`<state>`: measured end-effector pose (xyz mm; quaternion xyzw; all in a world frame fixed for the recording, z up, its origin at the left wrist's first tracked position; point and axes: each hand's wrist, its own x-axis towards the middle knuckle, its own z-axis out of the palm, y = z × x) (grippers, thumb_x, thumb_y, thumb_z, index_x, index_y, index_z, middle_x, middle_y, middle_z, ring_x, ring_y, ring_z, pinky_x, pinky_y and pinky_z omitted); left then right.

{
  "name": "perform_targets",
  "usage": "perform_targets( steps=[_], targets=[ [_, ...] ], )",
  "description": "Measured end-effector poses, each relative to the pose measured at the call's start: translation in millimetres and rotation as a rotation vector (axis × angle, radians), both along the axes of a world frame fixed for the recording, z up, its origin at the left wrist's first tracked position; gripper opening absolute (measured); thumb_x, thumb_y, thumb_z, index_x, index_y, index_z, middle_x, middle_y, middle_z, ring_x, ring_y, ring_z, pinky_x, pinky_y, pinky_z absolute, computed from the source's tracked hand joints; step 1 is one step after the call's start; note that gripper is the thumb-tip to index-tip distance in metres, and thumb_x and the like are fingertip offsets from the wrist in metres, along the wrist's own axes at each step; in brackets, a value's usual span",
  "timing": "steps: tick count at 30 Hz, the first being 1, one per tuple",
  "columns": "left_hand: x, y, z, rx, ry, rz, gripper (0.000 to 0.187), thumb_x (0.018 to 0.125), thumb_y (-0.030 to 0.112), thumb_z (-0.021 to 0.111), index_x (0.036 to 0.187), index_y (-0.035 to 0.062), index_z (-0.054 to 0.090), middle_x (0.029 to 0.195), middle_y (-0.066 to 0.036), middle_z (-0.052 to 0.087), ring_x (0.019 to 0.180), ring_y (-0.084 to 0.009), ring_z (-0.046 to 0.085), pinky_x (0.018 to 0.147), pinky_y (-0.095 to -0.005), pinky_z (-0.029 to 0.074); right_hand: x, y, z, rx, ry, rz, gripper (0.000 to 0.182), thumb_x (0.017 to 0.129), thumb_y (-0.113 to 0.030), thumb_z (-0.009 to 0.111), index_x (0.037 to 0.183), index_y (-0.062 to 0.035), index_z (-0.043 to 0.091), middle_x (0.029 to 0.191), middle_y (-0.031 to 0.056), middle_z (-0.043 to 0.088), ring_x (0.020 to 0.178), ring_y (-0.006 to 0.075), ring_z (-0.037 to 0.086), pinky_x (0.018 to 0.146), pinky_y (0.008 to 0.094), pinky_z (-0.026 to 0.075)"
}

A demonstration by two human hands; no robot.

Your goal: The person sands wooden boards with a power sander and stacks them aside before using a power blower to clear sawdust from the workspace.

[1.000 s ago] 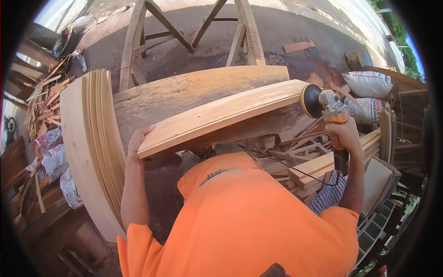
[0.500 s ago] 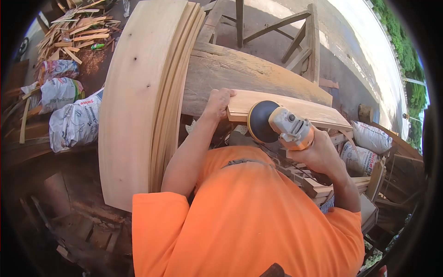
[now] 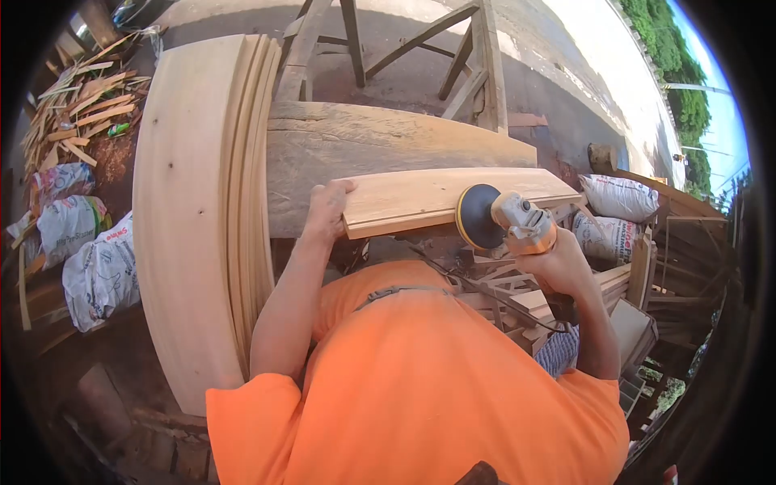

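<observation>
My right hand (image 3: pixel 556 260) is wrapped round the body of an orange and grey angle grinder (image 3: pixel 524 220). The grinder's round black sanding disc (image 3: pixel 482 217) stands against the near edge of a light wooden board (image 3: pixel 420 196), right of its middle. At the board's left end, my left hand (image 3: pixel 330 208) grips the corner, thumb on top and the other fingers partly hidden. That board lies on a weathered wooden bench top (image 3: pixel 388 133). Left of my left hand is a stack of wide, pale planks (image 3: pixel 190 186).
Filled white sacks (image 3: pixel 101 271) and a heap of wood scraps (image 3: pixel 89 113) lie on the left. More sacks (image 3: pixel 618 198) stand at the right. A wooden trestle frame (image 3: pixel 489 73) rises behind the bench. Loose offcuts (image 3: pixel 525 311) and a dark cord (image 3: pixel 501 299) are beside my body.
The grinder has moved right along the board's near edge, away from my left hand. My left hand keeps its hold on the board's end. The whole view has shifted with my head.
</observation>
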<state>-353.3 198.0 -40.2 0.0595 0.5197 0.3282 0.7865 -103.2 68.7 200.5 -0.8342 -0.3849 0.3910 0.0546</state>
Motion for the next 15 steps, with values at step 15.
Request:
perform_targets(
  steps=[15],
  targets=[
    [-25, 16, -10, -0.017, 0.27, -0.422, 0.036, 0.085, 0.022, 0.063, 0.109, -0.0041, 0.064, 0.093, -0.015, 0.067, 0.078, -0.0222, 0.065, 0.072, -0.0331, 0.051, 344, -101, -19, 0.21, -0.478, -0.215, 0.027, 0.069, -0.021, 0.067, 0.082, 0.0022, 0.066, 0.07, 0.007, 0.062, 0.063, 0.0163, 0.058, 0.061, 0.0318, 0.047]
  ],
)
